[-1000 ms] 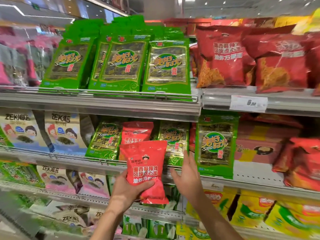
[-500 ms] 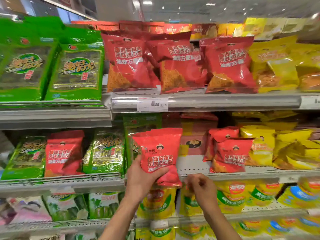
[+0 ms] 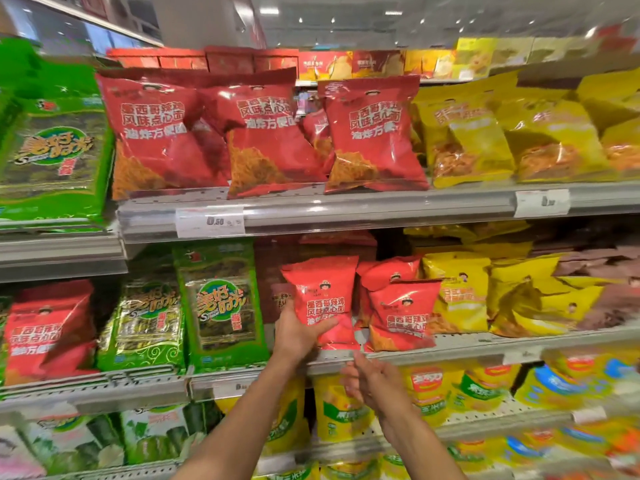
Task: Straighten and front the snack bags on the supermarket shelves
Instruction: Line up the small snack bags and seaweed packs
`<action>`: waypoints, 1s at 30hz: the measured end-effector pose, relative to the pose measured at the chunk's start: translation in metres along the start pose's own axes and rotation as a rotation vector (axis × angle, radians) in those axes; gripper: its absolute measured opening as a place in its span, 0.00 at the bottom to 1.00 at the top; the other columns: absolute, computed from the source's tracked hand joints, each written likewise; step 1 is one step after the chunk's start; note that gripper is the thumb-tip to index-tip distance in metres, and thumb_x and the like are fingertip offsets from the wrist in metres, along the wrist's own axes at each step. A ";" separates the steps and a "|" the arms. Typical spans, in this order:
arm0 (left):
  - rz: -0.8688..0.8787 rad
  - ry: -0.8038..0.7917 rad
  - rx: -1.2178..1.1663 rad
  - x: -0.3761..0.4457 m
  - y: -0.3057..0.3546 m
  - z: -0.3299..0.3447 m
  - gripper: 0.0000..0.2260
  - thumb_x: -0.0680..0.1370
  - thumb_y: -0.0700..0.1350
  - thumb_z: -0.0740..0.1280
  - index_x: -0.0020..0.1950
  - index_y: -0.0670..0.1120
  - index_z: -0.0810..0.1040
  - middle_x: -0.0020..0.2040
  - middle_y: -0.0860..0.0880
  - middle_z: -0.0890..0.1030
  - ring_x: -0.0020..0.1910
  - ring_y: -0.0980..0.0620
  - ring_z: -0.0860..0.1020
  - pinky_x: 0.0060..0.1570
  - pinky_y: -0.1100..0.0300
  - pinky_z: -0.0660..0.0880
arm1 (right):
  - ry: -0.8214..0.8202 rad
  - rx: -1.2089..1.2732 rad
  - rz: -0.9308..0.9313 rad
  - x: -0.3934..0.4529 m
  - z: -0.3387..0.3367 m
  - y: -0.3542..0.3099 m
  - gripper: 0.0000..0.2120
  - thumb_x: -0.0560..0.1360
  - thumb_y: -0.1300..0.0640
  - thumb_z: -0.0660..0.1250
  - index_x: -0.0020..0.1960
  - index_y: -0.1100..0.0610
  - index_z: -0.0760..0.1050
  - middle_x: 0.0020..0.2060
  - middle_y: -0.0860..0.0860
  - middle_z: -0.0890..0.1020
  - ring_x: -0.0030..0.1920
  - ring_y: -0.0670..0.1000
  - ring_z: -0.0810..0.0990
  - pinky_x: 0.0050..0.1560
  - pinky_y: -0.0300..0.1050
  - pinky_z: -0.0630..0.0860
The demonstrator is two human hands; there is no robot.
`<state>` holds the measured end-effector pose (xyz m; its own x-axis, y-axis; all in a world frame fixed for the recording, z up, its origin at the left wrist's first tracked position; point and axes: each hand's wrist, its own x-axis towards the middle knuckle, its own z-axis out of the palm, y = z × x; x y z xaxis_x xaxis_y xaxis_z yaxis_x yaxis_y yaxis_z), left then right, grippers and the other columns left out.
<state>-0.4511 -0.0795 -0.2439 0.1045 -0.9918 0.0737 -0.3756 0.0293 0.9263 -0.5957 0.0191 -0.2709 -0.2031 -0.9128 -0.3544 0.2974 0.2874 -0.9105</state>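
Right now your left hand (image 3: 298,336) grips the small red snack bag (image 3: 323,303) by its lower left corner, thumb curled across the front, bag upright with the label facing out. It sits at about 12 o'clock from that hand, over the front lip of the middle shelf (image 3: 450,344), just beside a matching red bag (image 3: 401,315) at its 3 o'clock. Your right hand (image 3: 375,381) hangs below the shelf edge at 5 o'clock from the held bag, holding nothing; motion blur hides how far its fingers are spread, though they look loosely extended.

Judging from the gap, the step is to seat this bag in the red facing. Set its base down flat on the shelf, flush with the neighbour's front, not overlapping it. Keep the label square to the aisle. Use the free right hand to steady the neighbour so it doesn't tip. A stray red bag (image 3: 48,327) among the green seaweed packs (image 3: 221,306) at 9 o'clock likely needs moving too.
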 end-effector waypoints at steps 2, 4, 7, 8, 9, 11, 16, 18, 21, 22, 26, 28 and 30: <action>-0.024 -0.099 -0.037 0.005 -0.010 0.002 0.27 0.62 0.50 0.83 0.57 0.44 0.79 0.50 0.50 0.85 0.48 0.51 0.84 0.53 0.57 0.79 | -0.002 0.017 0.018 -0.002 0.000 -0.002 0.21 0.79 0.52 0.69 0.55 0.71 0.78 0.40 0.60 0.86 0.36 0.52 0.84 0.31 0.39 0.78; -0.015 -0.203 -0.020 0.006 -0.013 0.001 0.21 0.65 0.51 0.81 0.54 0.48 0.81 0.51 0.49 0.86 0.48 0.54 0.84 0.53 0.56 0.80 | -0.007 0.008 0.027 -0.002 -0.001 -0.002 0.21 0.79 0.51 0.69 0.57 0.71 0.78 0.43 0.61 0.87 0.38 0.52 0.86 0.33 0.40 0.80; 0.019 -0.270 0.040 0.006 -0.012 -0.003 0.16 0.67 0.55 0.79 0.51 0.53 0.81 0.52 0.51 0.86 0.45 0.61 0.83 0.49 0.63 0.79 | 0.002 -0.021 0.006 -0.001 -0.001 0.000 0.19 0.79 0.49 0.69 0.54 0.67 0.79 0.43 0.58 0.88 0.42 0.55 0.87 0.42 0.43 0.83; 0.025 -0.268 0.048 0.004 -0.011 -0.004 0.15 0.67 0.55 0.79 0.50 0.56 0.80 0.52 0.52 0.86 0.46 0.62 0.83 0.50 0.63 0.78 | 0.003 -0.028 -0.008 -0.001 0.000 0.001 0.18 0.79 0.49 0.69 0.50 0.66 0.79 0.41 0.58 0.88 0.41 0.55 0.87 0.43 0.45 0.82; 0.029 -0.261 0.049 0.003 -0.012 -0.004 0.15 0.67 0.56 0.79 0.49 0.57 0.79 0.52 0.53 0.86 0.47 0.61 0.83 0.51 0.61 0.78 | 0.003 -0.033 -0.024 -0.001 0.001 0.001 0.17 0.79 0.48 0.69 0.47 0.64 0.79 0.39 0.57 0.87 0.39 0.55 0.86 0.43 0.46 0.81; 0.036 -0.228 0.064 -0.003 -0.011 -0.006 0.17 0.66 0.57 0.79 0.49 0.56 0.77 0.51 0.53 0.85 0.49 0.56 0.83 0.54 0.57 0.78 | 0.018 -0.026 -0.058 -0.002 0.005 0.003 0.16 0.78 0.49 0.69 0.43 0.63 0.78 0.32 0.56 0.83 0.32 0.52 0.79 0.37 0.44 0.75; 0.091 -0.153 0.043 -0.031 -0.010 -0.019 0.17 0.73 0.50 0.76 0.58 0.48 0.78 0.50 0.50 0.86 0.49 0.51 0.84 0.54 0.51 0.80 | 0.076 -0.133 -0.208 -0.011 0.017 0.005 0.18 0.80 0.52 0.67 0.39 0.66 0.81 0.27 0.57 0.82 0.25 0.50 0.78 0.25 0.39 0.72; 0.126 -0.085 -0.013 -0.048 -0.010 -0.031 0.10 0.74 0.47 0.75 0.53 0.54 0.78 0.46 0.51 0.86 0.47 0.53 0.84 0.51 0.52 0.80 | 0.078 -0.229 -0.356 -0.012 0.028 0.002 0.18 0.81 0.53 0.67 0.35 0.62 0.80 0.27 0.56 0.82 0.26 0.52 0.78 0.26 0.40 0.73; 0.119 0.035 -0.126 -0.070 -0.015 -0.057 0.07 0.76 0.42 0.73 0.48 0.52 0.79 0.41 0.50 0.85 0.43 0.52 0.84 0.48 0.58 0.80 | 0.106 -0.422 -0.566 -0.008 0.053 -0.003 0.13 0.80 0.57 0.68 0.37 0.56 0.80 0.31 0.52 0.84 0.34 0.53 0.83 0.40 0.48 0.79; 0.113 0.051 -0.169 -0.077 -0.016 -0.067 0.06 0.76 0.40 0.72 0.49 0.50 0.80 0.41 0.50 0.85 0.43 0.52 0.83 0.47 0.61 0.80 | 0.092 -0.428 -0.610 -0.006 0.063 -0.005 0.10 0.79 0.58 0.69 0.39 0.54 0.80 0.33 0.50 0.85 0.36 0.49 0.84 0.42 0.44 0.79; 0.107 0.132 -0.214 -0.093 -0.029 -0.109 0.06 0.76 0.37 0.70 0.49 0.47 0.81 0.40 0.52 0.85 0.39 0.58 0.81 0.41 0.66 0.76 | -0.086 -0.404 -0.636 0.007 0.111 -0.009 0.08 0.77 0.61 0.72 0.50 0.50 0.77 0.40 0.46 0.84 0.41 0.41 0.82 0.43 0.32 0.77; 0.095 0.159 -0.207 -0.099 -0.038 -0.130 0.05 0.76 0.40 0.71 0.50 0.49 0.81 0.41 0.52 0.85 0.42 0.57 0.82 0.44 0.63 0.78 | -0.173 -0.411 -0.559 0.017 0.134 -0.009 0.13 0.75 0.60 0.74 0.57 0.53 0.75 0.47 0.51 0.82 0.46 0.47 0.81 0.49 0.36 0.77; 0.063 0.183 -0.212 -0.104 -0.050 -0.150 0.05 0.77 0.41 0.71 0.50 0.49 0.81 0.42 0.52 0.85 0.45 0.56 0.83 0.48 0.61 0.79 | -0.228 -0.492 -0.475 0.030 0.151 -0.008 0.25 0.74 0.52 0.76 0.66 0.57 0.71 0.57 0.53 0.81 0.56 0.52 0.81 0.59 0.45 0.78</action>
<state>-0.3050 0.0405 -0.2423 0.2584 -0.9489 0.1812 -0.1880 0.1346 0.9729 -0.4630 -0.0542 -0.2423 0.0093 -0.9941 0.1078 -0.2399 -0.1068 -0.9649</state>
